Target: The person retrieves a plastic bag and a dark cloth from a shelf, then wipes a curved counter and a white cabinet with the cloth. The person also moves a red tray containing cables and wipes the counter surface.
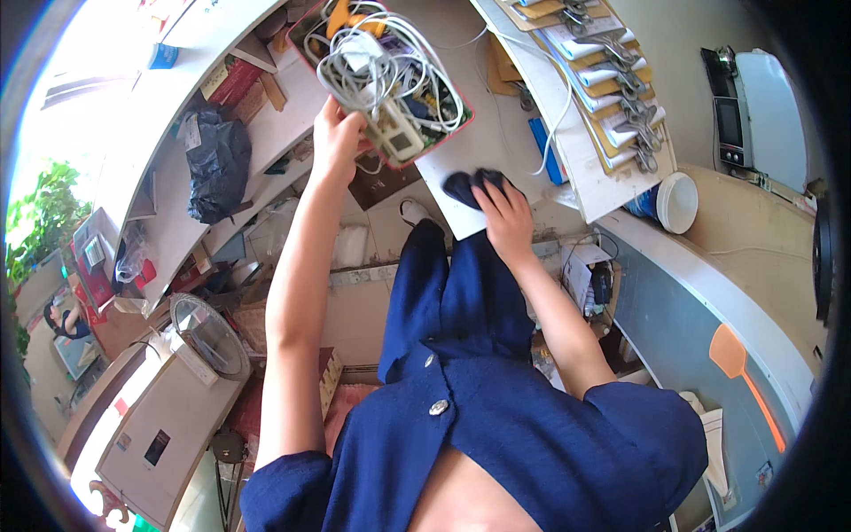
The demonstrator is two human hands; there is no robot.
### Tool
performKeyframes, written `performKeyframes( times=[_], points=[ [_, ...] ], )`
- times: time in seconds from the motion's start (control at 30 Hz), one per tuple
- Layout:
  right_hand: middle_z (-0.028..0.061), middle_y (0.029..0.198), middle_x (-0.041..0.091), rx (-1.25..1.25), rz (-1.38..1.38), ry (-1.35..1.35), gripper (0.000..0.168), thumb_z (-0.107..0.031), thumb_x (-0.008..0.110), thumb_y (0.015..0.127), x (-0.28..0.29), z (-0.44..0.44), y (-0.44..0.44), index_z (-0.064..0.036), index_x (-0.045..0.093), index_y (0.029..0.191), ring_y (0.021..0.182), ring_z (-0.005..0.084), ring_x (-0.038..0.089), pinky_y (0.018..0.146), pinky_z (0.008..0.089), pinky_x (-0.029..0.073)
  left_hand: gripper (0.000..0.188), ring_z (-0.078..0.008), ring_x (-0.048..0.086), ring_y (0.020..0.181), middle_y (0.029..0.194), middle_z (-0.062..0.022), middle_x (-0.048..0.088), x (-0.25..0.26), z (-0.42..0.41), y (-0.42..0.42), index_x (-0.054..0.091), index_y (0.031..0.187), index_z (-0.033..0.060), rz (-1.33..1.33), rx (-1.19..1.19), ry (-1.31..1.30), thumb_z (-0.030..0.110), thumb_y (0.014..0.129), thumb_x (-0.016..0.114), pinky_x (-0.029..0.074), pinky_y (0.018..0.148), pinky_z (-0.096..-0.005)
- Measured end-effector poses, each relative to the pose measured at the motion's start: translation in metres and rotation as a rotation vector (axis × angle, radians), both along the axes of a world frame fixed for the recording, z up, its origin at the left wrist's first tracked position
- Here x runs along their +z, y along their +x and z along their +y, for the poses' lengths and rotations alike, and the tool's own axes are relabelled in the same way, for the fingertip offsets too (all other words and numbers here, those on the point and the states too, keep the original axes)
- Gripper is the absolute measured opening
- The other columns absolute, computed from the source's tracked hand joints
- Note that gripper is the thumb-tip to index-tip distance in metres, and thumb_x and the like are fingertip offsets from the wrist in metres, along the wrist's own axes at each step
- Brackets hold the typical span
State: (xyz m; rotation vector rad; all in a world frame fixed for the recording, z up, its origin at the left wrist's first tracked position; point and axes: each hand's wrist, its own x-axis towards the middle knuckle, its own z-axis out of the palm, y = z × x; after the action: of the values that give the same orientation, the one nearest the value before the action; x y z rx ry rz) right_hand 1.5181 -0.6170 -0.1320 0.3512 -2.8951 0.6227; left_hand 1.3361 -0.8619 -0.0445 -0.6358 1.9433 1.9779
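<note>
My left hand (338, 138) grips the near left rim of a red-edged rectangular box (460, 130), thumb over the edge. Inside lie tangled white cables (399, 60), a white charger plug (362, 53), a pale device with a small dark display (399, 136) and an orange plastic item (352, 20). Whether the box hangs free or partly rests on something, I cannot tell. Over a white tabletop (455, 213), my right hand (508, 219) has its fingers closed over a soft black item (465, 186), which looks like a cloth; its exact kind is unclear.
Several clipboards with papers and metal clips (615, 86) lie on a white board at right. A blue box (546, 151) sits beside it. Left shelves hold a black plastic bag (216, 163). A white bucket (677, 203) and an orange fly swatter (728, 352) are farther right.
</note>
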Motion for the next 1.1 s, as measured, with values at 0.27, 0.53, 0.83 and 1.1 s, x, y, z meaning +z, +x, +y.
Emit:
performKeyframes(
  times=[0.27,0.53,0.83,1.1],
  points=[
    [0.0172,0.115,0.060,-0.593,-0.937,-0.063,0.041,-0.005,0.051,0.076,-0.023,0.136,0.158,-0.006,0.059,0.116,0.101,0.0360,0.059,0.088,0.0394,0.047,0.041,-0.0213,0.062,0.078,0.095,-0.0105,0.057,-0.071,0.046,-0.035,0.046,0.120,0.0012,0.106,-0.141,-0.140,-0.004,0.079,0.047,0.059,0.061,-0.0370],
    [0.0127,0.126,0.051,0.088,-0.048,-0.038,0.047,0.002,0.056,0.076,0.027,0.006,0.022,-0.009,0.056,0.122,0.113,0.0346,0.050,0.097,0.0438,0.040,0.076,-0.0281,0.047,0.122,0.142,-0.0188,0.033,-0.053,0.007,-0.011,0.013,0.145,0.0008,0.132,0.021,0.234,0.026,0.090,0.060,0.049,0.091,-0.0376],
    [0.0147,0.137,0.044,-0.189,-0.024,0.358,0.052,-0.012,0.056,0.081,-0.025,-0.002,-0.035,-0.005,0.045,0.132,0.121,0.0317,0.046,0.103,0.0492,0.031,0.063,-0.0301,0.051,0.119,0.140,-0.0166,0.040,-0.083,-0.164,0.251,0.020,0.145,0.0088,-0.159,0.526,0.167,0.032,0.095,0.051,0.046,0.095,-0.0401],
    [0.0208,0.129,0.050,-0.391,-0.049,-0.032,0.039,-0.009,0.045,0.091,-0.046,-0.030,0.030,-0.002,0.046,0.129,0.119,0.0406,0.044,0.104,0.0510,0.029,0.042,-0.0225,0.061,0.097,0.116,-0.0051,0.058,-0.138,-0.189,0.624,0.043,0.128,0.0122,-0.703,1.378,0.130,0.037,0.095,0.049,0.055,0.070,-0.0368]
  ],
)
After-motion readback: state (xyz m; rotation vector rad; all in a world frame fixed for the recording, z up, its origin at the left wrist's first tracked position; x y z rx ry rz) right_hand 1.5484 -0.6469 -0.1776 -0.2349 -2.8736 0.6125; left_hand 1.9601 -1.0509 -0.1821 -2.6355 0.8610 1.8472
